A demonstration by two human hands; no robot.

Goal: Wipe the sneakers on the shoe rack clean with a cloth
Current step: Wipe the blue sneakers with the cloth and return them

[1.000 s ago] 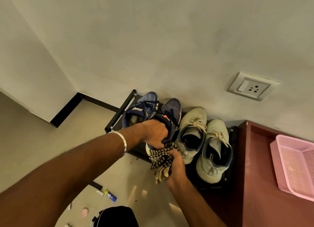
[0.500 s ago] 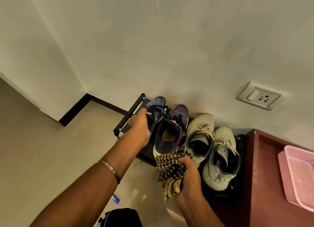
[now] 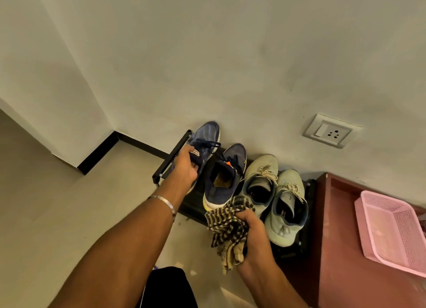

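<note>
A black shoe rack [image 3: 170, 155] stands against the wall with several sneakers on it. My left hand [image 3: 185, 167] grips the leftmost blue sneaker [image 3: 206, 135] by its tongue and collar, lifting its heel end. Beside it sits the second blue sneaker [image 3: 224, 176] with a yellow-edged sole. Two pale green sneakers [image 3: 260, 176] [image 3: 285, 206] stand to the right. My right hand [image 3: 253, 236] holds a bunched checked cloth [image 3: 227, 224] just in front of the second blue sneaker's heel.
A dark red cabinet [image 3: 341, 238] stands right of the rack with a pink plastic basket [image 3: 391, 231] on it. A wall socket [image 3: 329, 131] is above the sneakers. A black item [image 3: 168, 287] lies on the pale floor near my body.
My left hand left the second blue sneaker, moved left and took hold of the leftmost blue sneaker, raising it. The cloth hand stayed near the second sneaker's heel.
</note>
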